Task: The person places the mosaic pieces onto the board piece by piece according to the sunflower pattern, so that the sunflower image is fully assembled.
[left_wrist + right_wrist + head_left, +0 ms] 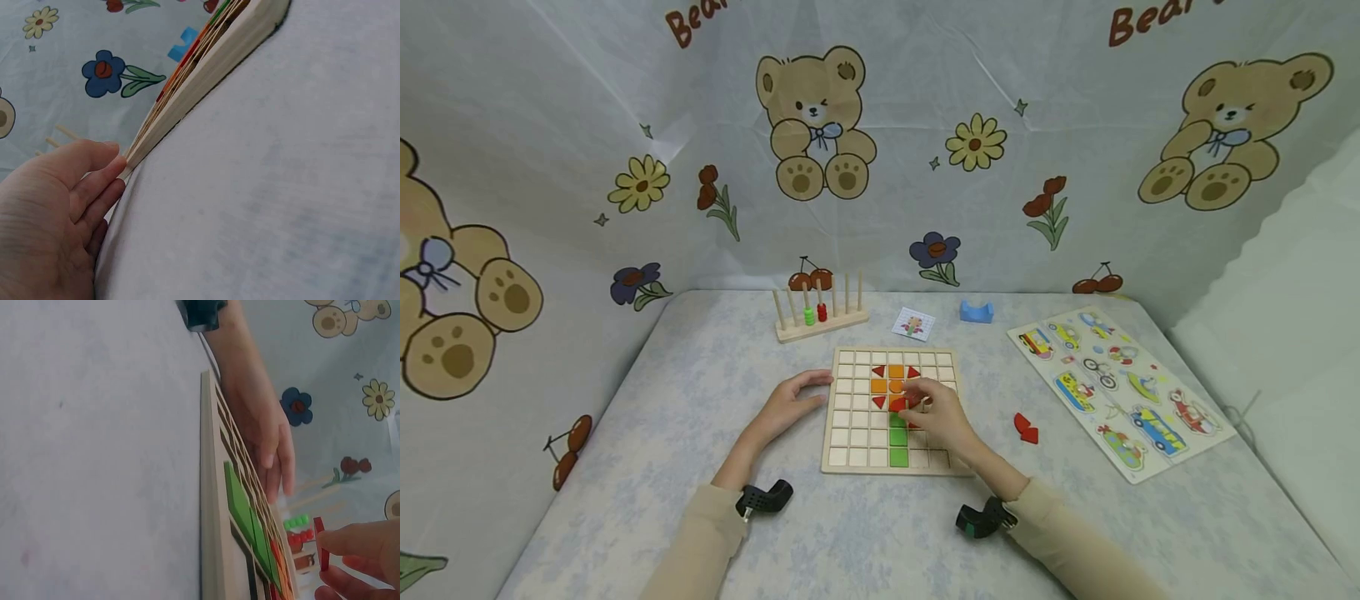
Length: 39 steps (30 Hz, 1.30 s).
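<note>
A wooden grid board (848, 457) lies flat, holding red triangles (878, 372), orange squares (896, 372) and an orange round piece (895, 387) in its cells. Below these runs a column of green squares (898, 457). My right hand (946, 414) is over the board's right half, pinching a small flat red piece (321, 544) between thumb and fingertips. My left hand (785, 410) rests at the board's left edge, fingers extended and fingertips at the wooden rim. The right hand covers several cells in the head view.
Two loose red pieces (1026, 428) lie right of the board. Farther right is a vehicle picture board (1105, 387). Behind the grid stand a wooden peg rack (822, 326) with green and red beads, a small pattern card (913, 324) and a blue holder (976, 312).
</note>
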Available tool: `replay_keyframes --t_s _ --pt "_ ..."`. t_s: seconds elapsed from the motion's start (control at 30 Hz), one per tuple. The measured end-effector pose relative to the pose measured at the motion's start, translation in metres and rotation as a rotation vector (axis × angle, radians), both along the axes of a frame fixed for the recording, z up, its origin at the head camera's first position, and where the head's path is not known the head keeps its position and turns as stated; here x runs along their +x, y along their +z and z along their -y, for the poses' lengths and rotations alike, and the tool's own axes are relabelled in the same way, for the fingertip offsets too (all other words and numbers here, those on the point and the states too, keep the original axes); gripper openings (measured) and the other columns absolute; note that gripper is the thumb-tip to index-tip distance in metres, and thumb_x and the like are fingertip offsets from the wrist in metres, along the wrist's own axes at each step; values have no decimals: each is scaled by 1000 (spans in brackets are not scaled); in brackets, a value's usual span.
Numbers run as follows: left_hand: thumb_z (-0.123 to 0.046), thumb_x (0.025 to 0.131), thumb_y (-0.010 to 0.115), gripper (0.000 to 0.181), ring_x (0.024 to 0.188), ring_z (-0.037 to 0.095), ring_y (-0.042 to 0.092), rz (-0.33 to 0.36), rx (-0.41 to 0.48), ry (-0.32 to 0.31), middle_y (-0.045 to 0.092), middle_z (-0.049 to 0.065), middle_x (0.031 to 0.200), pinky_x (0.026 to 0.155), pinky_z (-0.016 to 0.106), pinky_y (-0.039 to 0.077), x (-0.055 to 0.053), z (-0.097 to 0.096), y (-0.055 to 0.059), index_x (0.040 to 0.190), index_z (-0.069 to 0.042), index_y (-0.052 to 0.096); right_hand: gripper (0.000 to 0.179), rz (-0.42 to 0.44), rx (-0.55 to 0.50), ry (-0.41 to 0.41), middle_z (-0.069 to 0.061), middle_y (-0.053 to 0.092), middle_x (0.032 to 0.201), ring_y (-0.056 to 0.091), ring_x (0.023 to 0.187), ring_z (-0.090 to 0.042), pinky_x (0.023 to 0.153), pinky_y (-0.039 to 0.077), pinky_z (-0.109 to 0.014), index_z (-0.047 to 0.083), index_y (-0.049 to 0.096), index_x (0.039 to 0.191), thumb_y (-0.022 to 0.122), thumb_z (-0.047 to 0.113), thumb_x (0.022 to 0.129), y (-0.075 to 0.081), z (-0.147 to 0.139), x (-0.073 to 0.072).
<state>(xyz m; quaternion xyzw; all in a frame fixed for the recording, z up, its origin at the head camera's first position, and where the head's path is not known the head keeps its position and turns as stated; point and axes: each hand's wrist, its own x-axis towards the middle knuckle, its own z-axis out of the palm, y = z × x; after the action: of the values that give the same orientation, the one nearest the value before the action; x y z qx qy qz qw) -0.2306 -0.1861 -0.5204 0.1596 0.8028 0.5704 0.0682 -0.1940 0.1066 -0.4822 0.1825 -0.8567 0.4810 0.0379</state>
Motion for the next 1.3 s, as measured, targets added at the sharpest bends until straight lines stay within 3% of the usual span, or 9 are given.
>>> replay_keyframes --t_s 0.47,0.8,1.1,1.3 --pt "-15 97 65 46 136 34 48 9 -3 -4 61 17 136 115 55 34 -3 1 -1 140 -5 54 33 30 28 78 -14 68 100 61 89 -25 80 54 -32 -3 68 114 77 1 83 -8 44 2" --pt "-7 98 61 47 136 38 47 13 -8 0 59 22 137 115 57 34 -2 -2 -2 142 2 50 34 43 65 52 -12 70 97 62 90 -22 80 53 -29 -4 70 112 78 -3 79 -12 54 -1" --pt "-3 97 60 45 135 41 47 9 -3 -20 59 26 135 114 58 34 14 -6 28 140 7 50 32 40 32 90 -14 69 96 61 86 -23 76 51 -26 -4 70 111 76 -5 80 -13 56 -2" --pt "-4 97 61 46 136 40 47 15 -14 8 59 25 135 115 58 33 5 -5 10 140 4 51 33 17 50 101 -13 70 95 59 84 -23 76 51 -25 -5 69 111 73 -8 79 -14 52 -3"
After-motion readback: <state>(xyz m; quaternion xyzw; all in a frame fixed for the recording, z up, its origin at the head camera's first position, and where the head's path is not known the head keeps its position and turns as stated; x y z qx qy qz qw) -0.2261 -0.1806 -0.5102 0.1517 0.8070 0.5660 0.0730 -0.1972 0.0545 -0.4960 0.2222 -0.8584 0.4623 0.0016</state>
